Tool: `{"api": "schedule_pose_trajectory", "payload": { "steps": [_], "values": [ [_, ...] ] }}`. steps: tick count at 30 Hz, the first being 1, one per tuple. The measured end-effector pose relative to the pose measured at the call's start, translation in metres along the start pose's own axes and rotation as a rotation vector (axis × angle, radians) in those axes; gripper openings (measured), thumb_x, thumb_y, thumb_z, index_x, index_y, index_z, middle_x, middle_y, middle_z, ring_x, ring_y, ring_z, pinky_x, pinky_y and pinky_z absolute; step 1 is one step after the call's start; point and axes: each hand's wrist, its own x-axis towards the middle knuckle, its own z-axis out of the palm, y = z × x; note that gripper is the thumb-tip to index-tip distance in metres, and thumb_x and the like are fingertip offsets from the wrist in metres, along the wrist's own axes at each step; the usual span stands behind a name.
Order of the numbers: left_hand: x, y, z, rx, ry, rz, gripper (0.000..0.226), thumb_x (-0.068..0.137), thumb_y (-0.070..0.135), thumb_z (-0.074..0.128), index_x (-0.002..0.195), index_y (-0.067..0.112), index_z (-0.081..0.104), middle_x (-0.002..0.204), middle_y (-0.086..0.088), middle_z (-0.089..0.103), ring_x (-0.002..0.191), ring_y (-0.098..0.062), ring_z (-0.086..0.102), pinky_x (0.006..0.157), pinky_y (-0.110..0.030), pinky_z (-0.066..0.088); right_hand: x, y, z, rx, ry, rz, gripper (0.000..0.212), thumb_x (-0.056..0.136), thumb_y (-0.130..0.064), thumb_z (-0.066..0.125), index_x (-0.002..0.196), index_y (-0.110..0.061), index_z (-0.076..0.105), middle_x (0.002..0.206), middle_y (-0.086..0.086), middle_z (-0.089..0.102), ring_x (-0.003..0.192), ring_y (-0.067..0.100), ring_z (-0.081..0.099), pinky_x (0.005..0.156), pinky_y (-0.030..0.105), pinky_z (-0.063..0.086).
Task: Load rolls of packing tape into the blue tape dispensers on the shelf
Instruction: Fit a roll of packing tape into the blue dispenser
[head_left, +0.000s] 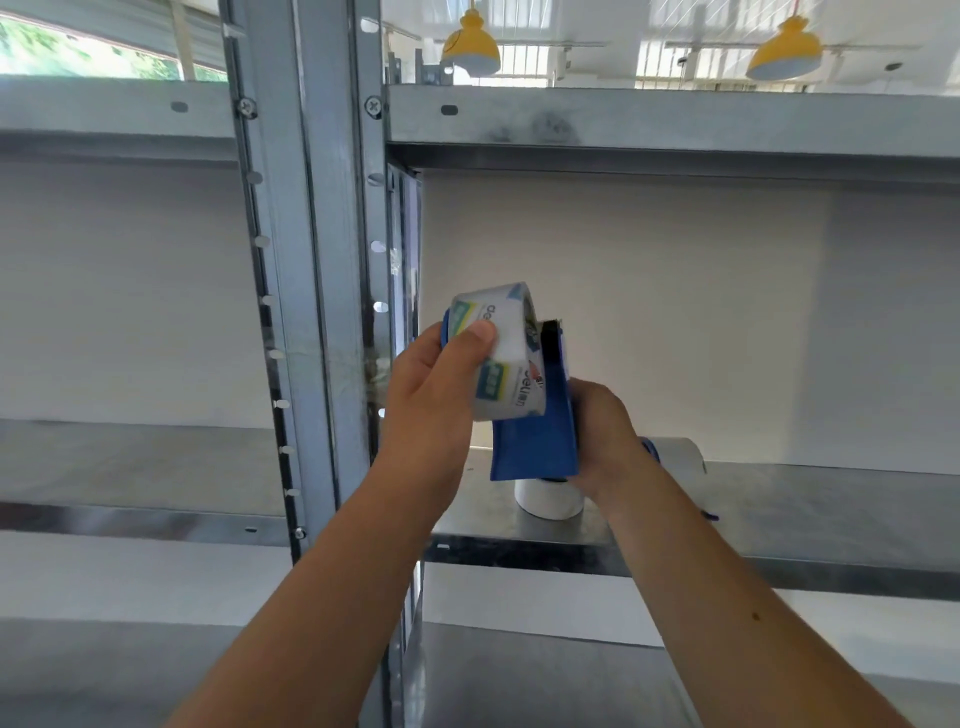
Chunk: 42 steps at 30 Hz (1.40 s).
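The left hand is gripping a roll of packing tape, thumb closed over its outer face, and is seating it against the blue tape dispenser. The right hand is wrapped around the dispenser's handle, holding it above the metal shelf. Loading of this dispenser appears to be under way, not finished. A second white roll is waiting on the shelf below. The roll's label is showing lettering resembling "deli"; the smaller print is illegible.
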Motion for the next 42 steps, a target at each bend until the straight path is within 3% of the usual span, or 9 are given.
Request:
{"api": "schedule_pose_trajectory", "payload": {
  "steps": [4, 8, 15, 19, 22, 25, 29, 34, 42],
  "values": [
    [0.004, 0.0, 0.002, 0.03, 0.015, -0.001, 0.024, 0.103, 0.017, 0.052, 0.087, 0.022, 0.069, 0.069, 0.009, 0.076, 0.065, -0.003, 0.072, 0.072, -0.032, 0.061, -0.01, 0.018, -0.002, 0.319, -0.105, 0.02, 0.037, 0.104, -0.031, 0.05, 0.126, -0.006, 0.067, 0.115, 0.016, 0.076, 0.099, 0.032, 0.07, 0.089, 0.045, 0.054],
    [0.007, -0.004, -0.001, 0.076, 0.017, -0.013, 0.021, 0.104, 0.018, 0.052, 0.088, 0.018, 0.066, 0.061, 0.013, 0.073, 0.055, 0.002, 0.069, 0.053, -0.016, 0.056, -0.023, 0.035, 0.004, 0.395, -0.178, -0.013, 0.043, 0.1, -0.031, 0.056, 0.133, -0.005, 0.065, 0.125, 0.02, 0.073, 0.111, 0.032, 0.071, 0.1, 0.048, 0.055],
    [-0.004, -0.042, -0.019, 0.191, -0.004, -0.037, 0.021, 0.102, 0.008, 0.051, 0.096, 0.016, 0.069, 0.085, -0.003, 0.072, 0.074, -0.006, 0.071, 0.065, -0.021, 0.059, -0.032, 0.045, 0.026, 0.485, -0.165, 0.103, 0.032, 0.102, -0.015, 0.057, 0.126, 0.005, 0.066, 0.115, 0.025, 0.075, 0.093, 0.033, 0.078, 0.071, 0.041, 0.065],
    [-0.005, -0.058, -0.026, 0.322, 0.003, -0.067, 0.023, 0.1, 0.007, 0.052, 0.089, 0.018, 0.068, 0.085, -0.005, 0.07, 0.071, -0.004, 0.069, 0.062, -0.021, 0.058, -0.031, 0.055, 0.032, 0.524, -0.123, 0.223, 0.031, 0.106, -0.009, 0.047, 0.127, 0.008, 0.064, 0.109, 0.026, 0.073, 0.091, 0.035, 0.074, 0.063, 0.041, 0.066],
    [-0.003, -0.069, -0.028, 0.332, 0.061, -0.146, 0.022, 0.097, 0.01, 0.054, 0.084, 0.018, 0.069, 0.092, -0.015, 0.069, 0.076, -0.014, 0.07, 0.062, -0.025, 0.058, -0.029, 0.06, 0.033, 0.479, -0.086, 0.237, 0.034, 0.103, -0.007, 0.049, 0.13, 0.008, 0.063, 0.105, 0.025, 0.074, 0.09, 0.035, 0.073, 0.064, 0.041, 0.066],
    [0.001, -0.073, -0.029, 0.242, 0.113, -0.228, 0.023, 0.098, 0.008, 0.052, 0.088, 0.018, 0.071, 0.08, -0.003, 0.071, 0.064, -0.005, 0.071, 0.057, -0.022, 0.058, -0.029, 0.06, 0.034, 0.47, -0.091, 0.236, 0.031, 0.1, -0.008, 0.055, 0.126, 0.007, 0.065, 0.095, 0.022, 0.077, 0.087, 0.034, 0.074, 0.076, 0.044, 0.066],
    [0.011, -0.075, -0.029, 0.194, 0.182, -0.321, 0.017, 0.096, 0.012, 0.055, 0.087, 0.019, 0.068, 0.084, -0.006, 0.069, 0.066, -0.013, 0.069, 0.062, -0.028, 0.059, -0.029, 0.058, 0.038, 0.493, -0.116, 0.263, 0.034, 0.098, -0.012, 0.062, 0.128, 0.005, 0.065, 0.122, 0.026, 0.069, 0.114, 0.037, 0.067, 0.106, 0.048, 0.053],
    [0.02, -0.078, -0.02, 0.301, 0.271, -0.437, 0.023, 0.101, 0.017, 0.052, 0.078, 0.023, 0.05, 0.078, -0.002, 0.056, 0.065, -0.011, 0.055, 0.039, -0.013, 0.044, -0.025, 0.059, 0.038, 0.482, -0.084, 0.296, 0.037, 0.097, -0.016, 0.064, 0.129, 0.001, 0.067, 0.131, 0.025, 0.069, 0.121, 0.036, 0.066, 0.108, 0.05, 0.051],
    [0.048, -0.085, -0.017, 0.514, 0.2, -0.468, 0.019, 0.095, 0.024, 0.049, 0.077, 0.018, 0.053, 0.08, -0.006, 0.056, 0.071, -0.018, 0.053, 0.064, -0.031, 0.042, -0.027, 0.056, 0.029, 0.384, -0.099, 0.31, 0.037, 0.098, -0.021, 0.064, 0.127, 0.001, 0.068, 0.119, 0.024, 0.07, 0.124, 0.035, 0.064, 0.114, 0.046, 0.046]
  ]
}}
